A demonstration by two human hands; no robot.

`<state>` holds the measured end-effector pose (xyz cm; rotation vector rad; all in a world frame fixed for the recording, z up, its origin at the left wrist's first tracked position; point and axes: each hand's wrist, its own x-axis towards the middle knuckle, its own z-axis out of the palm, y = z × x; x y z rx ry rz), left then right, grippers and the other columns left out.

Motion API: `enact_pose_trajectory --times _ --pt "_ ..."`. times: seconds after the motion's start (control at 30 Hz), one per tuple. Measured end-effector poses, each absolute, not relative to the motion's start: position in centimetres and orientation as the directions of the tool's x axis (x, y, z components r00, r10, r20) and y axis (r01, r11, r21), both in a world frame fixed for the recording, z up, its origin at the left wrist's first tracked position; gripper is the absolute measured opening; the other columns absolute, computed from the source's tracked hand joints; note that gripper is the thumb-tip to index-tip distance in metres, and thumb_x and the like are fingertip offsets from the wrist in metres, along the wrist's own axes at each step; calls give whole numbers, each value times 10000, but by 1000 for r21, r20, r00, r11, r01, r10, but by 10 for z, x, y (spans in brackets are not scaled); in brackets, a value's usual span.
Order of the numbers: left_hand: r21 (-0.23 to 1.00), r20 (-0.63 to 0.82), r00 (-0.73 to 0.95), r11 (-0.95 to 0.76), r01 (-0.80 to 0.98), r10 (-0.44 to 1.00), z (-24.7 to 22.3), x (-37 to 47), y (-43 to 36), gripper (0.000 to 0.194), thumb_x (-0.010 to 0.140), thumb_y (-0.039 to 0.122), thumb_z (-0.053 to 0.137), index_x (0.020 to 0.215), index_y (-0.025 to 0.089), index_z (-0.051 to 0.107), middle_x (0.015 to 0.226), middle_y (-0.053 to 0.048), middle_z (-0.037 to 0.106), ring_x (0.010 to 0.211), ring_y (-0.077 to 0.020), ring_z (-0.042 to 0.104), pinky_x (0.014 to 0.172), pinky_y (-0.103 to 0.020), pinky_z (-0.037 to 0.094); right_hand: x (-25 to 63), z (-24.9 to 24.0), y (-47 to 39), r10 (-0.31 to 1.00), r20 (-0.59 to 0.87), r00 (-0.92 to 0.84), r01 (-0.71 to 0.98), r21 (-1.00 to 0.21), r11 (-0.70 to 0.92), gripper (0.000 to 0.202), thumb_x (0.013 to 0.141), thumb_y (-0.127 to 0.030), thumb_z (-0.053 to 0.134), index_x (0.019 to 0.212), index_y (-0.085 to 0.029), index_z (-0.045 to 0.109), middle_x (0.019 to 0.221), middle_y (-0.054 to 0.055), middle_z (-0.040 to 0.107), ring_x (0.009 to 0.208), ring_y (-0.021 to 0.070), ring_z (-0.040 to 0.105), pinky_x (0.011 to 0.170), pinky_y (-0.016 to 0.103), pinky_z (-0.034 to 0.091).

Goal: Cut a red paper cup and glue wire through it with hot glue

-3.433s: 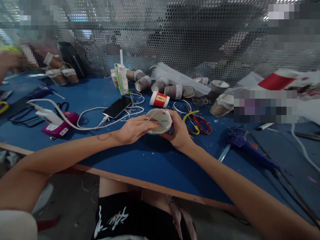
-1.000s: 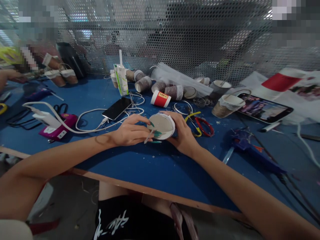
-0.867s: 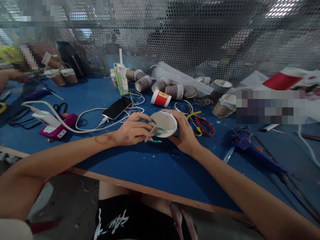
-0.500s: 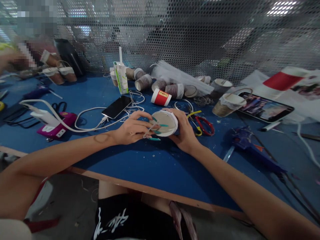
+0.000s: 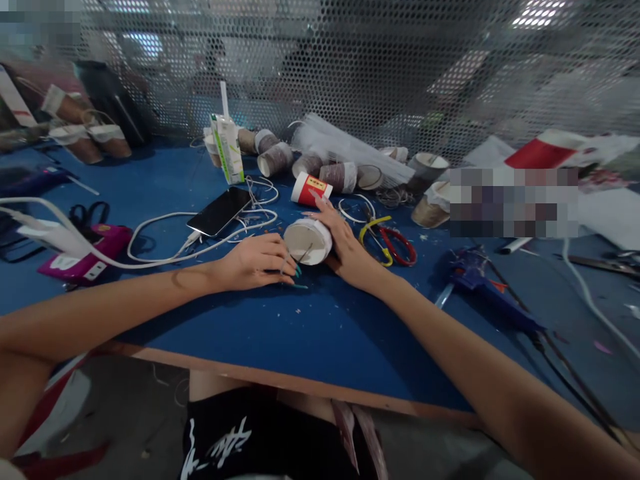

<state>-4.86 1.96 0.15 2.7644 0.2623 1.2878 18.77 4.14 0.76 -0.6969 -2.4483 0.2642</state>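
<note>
Paper cup (image 5: 300,237) with a pale rim lies tipped at the centre of the clock, its round end turned toward seven o'clock; whether it rests on the blue tabletop (image 5: 345,347) cannot be told. At three o'clock the right hand (image 5: 345,240) lays its palm side against the cup, fingers stretched out toward eleven rather than wrapped round it. At eight o'clock the left hand (image 5: 260,261) has curled fingers with teal nails close beside the cup; whether it grasps anything cannot be told. Toward twelve lies a red-and-white paper cup (image 5: 304,190), the right fingertips overlapping it in view. Scissors with red loops (image 5: 397,247) sit at three, a blue glue gun (image 5: 490,290) farther out between three and four, a smartphone (image 5: 220,212) between nine and ten, and a drink carton (image 5: 231,153) near eleven
</note>
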Motion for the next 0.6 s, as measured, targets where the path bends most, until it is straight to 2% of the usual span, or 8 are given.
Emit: enact_pose_trajectory --times 0.13,0.23,0.3,0.37,0.43,0.5,0.57,0.6 --pt "170 739 646 -981 92 188 2 -47 20 77 801 234 690 827 166 664 788 -32 744 775 -121 669 748 -274 557 184 8 43 563 445 -696 478 -298 826 707 854 -141 486 1458 -298 154 1580 78 150 1473 240 -8 1177 575 122" --pt "171 735 646 -978 121 208 1 -47 21 86 805 239 684 813 155 663 776 -40 739 762 -125 675 745 -274 562 185 17 40 601 415 -683 537 -274 798 843 831 -128 519 1493 -286 20 1597 87 21 1466 262 -73 1176 565 133" --pt "169 737 641 -977 133 215 0 -47 21 101 803 249 686 794 151 664 763 -41 736 747 -124 679 744 -272 564 194 31 34 659 346 -668 609 -255 751 936 811 -172 577 1499 -263 -51 1594 114 -48 1461 303 -81 1159 580 169" --pt "172 739 638 -976 134 218 -1 -47 22 111 803 258 686 781 151 668 759 -43 736 739 -121 680 734 -264 564 215 48 24 733 251 -633 709 -192 678 970 792 -250 627 1502 -224 -33 1587 157 -71 1459 354 -20 1135 592 210" --pt "172 740 636 -976 136 219 -1 -47 22 115 807 265 682 781 153 674 757 -43 735 736 -118 674 718 -257 561 248 63 11 817 218 -534 827 -69 558 922 772 -293 648 1488 -154 84 1577 216 -12 1446 394 79 1121 587 223" --pt "165 749 626 -977 137 215 -2 -46 22 121 812 276 676 788 157 678 747 -39 731 735 -117 660 705 -256 555 286 71 -3 920 230 -317 948 52 313 801 751 -319 643 1405 -59 261 1510 313 156 1406 459 154 1080 603 254" --pt "155 753 626 -980 126 200 -1 -46 22 131 815 280 671 794 151 678 738 -41 729 754 -123 642 706 -257 547 320 70 -15 990 125 -59 991 129 43 718 668 -321 677 1246 13 413 1317 382 374 1265 524 346 962 610 361" --pt "146 753 630 -982 118 188 -1 -45 22 132 817 279 667 792 149 678 734 -41 729 773 -128 633 718 -261 542 333 67 -19 999 35 -1 989 146 -4 644 656 -310 666 1178 3 458 1193 357 471 1171 504 441 916 586 398"
